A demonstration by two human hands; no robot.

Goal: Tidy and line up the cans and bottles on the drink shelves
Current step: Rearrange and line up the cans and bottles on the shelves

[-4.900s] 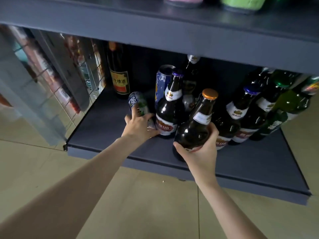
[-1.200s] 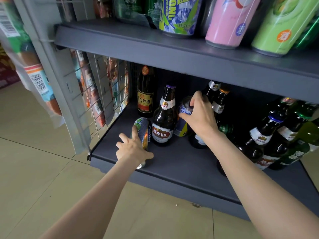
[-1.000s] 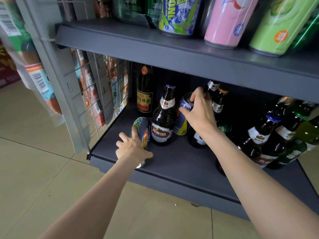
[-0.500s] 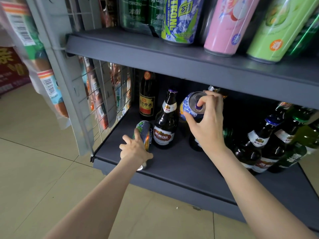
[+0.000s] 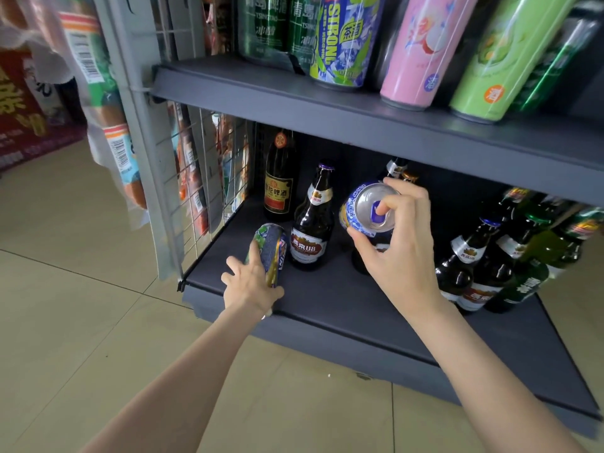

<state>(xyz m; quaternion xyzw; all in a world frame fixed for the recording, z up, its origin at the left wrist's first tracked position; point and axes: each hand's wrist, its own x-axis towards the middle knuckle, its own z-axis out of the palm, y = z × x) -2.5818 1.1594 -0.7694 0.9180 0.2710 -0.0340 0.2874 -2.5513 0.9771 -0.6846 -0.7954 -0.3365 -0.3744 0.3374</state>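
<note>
While a brown U8 beer bottle (image 5: 312,223) is standing upright on the bottom shelf (image 5: 376,308), most other things are crowding around it: a dark bottle with a yellow label (image 5: 279,178) is standing behind it to its left against the back, a wire mesh side panel (image 5: 209,171) is closing off the shelf further left, and a cluster of brown and green bottles (image 5: 510,259) is leaning well to its right. Just right of the U8 bottle, another dark bottle is standing half hidden behind the right hand (image 5: 397,253). That hand is holding a blue-patterned can (image 5: 367,207) lifted off the shelf and tilted so its silver top is facing the camera, the grip closed around the rim with the thumb underneath and the fingertips (image 5: 380,207) resting on the blue tab. Just left of the U8 bottle, a green and purple can (image 5: 271,248) is lying tilted near the shelf's front edge, and the left hand (image 5: 250,286) is clasping its lower end, fingers spread along its side. Above the U8 bottle, the upper shelf (image 5: 359,109) is carrying tall cans: dark green cans (image 5: 271,27), a blue-and-lime can (image 5: 343,40), a pink can (image 5: 425,50) and a light green can (image 5: 503,57).
</note>
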